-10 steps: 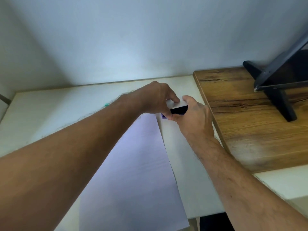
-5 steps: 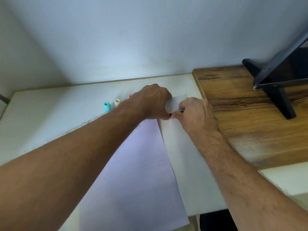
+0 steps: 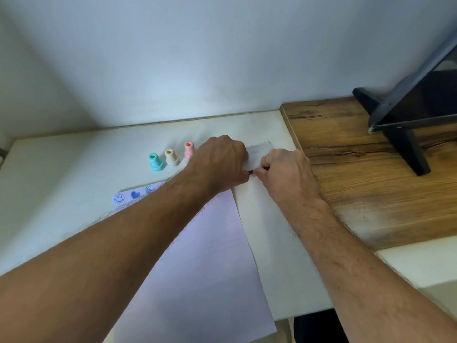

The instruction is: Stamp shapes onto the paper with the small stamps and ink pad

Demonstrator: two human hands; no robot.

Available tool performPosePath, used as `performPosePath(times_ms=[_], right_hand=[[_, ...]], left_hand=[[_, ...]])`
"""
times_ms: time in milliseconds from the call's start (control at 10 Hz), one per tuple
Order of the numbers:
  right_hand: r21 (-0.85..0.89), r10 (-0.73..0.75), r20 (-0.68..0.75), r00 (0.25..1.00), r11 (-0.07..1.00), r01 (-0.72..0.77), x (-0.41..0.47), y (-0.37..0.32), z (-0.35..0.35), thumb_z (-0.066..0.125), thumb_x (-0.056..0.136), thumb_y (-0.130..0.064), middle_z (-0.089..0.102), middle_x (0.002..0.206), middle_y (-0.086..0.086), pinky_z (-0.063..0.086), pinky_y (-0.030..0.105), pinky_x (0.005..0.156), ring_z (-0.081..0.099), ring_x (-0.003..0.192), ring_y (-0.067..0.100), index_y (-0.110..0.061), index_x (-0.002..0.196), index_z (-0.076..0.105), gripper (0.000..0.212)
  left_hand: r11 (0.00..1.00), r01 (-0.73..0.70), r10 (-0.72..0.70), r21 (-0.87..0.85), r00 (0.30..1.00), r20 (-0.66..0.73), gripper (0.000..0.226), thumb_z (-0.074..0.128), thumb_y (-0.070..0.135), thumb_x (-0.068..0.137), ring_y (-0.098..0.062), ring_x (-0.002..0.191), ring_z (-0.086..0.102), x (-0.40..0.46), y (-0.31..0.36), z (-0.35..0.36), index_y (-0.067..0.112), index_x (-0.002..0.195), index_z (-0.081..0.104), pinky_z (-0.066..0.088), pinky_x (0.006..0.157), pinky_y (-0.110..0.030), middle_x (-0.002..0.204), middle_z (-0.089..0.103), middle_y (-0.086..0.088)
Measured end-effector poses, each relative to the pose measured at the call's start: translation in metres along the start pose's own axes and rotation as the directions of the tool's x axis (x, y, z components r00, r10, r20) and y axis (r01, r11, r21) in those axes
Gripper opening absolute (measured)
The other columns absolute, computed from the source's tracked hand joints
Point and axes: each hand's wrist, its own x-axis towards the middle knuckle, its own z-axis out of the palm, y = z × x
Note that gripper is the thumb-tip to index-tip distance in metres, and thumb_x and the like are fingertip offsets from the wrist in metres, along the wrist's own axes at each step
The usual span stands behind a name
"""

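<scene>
A white sheet of paper (image 3: 210,263) lies on the white desk, with blue stamped shapes (a smiley, a heart, a round one) along its far left edge. Three small stamps stand upright behind it: teal (image 3: 155,162), cream (image 3: 171,157) and pink (image 3: 189,149). The ink pad (image 3: 257,155), a flat case with a white lid and a dark blue base, lies past the paper's far right corner. My left hand (image 3: 220,167) and my right hand (image 3: 284,172) both grip it from either side, pressing the lid down.
A raised wooden board (image 3: 371,174) borders the desk on the right, carrying a black stand (image 3: 405,120) with a dark screen. The wall runs close behind the stamps. The desk's front edge is near the paper's lower end.
The ink pad's lid has come down; one second ago the dark base showed open between my fingers. The view shifted, so the three stamps and the stamped shapes now show.
</scene>
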Motion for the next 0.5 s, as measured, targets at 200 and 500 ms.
performPosePath(times_ms=[200, 500], right_hand=[[0.064, 0.003, -0.021, 1.0, 0.998, -0.002, -0.0081, -0.0037, -0.0098, 0.069, 0.087, -0.037, 0.071, 0.088, 0.006, 0.055, 0.031, 0.074, 0.064, 0.085, 0.021, -0.013, 0.09, 0.072, 0.024], [0.119, 0.056, -0.063, 0.996, 0.992, -0.049, -0.0095, -0.0058, -0.0131, 0.07, 0.085, -0.02, 0.07, 0.105, 0.007, 0.054, 0.03, 0.073, 0.063, 0.095, 0.023, -0.016, 0.108, 0.069, 0.023]], left_hand=[[0.999, 0.024, -0.022, 0.04, 0.998, -0.054, 0.035, 0.051, 0.039, 0.097, -0.022, 0.074, 0.064, -0.0081, 0.0091, 0.0062, 0.012, 0.101, 0.072, 0.056, 0.078, -0.035, 0.088, 0.072, -0.007], [0.991, 0.099, -0.106, -0.086, 0.99, -0.09, 0.048, 0.054, 0.059, 0.089, -0.022, 0.087, 0.068, -0.0121, 0.0074, 0.0023, 0.018, 0.101, 0.076, 0.048, 0.083, -0.04, 0.092, 0.076, -0.002]])
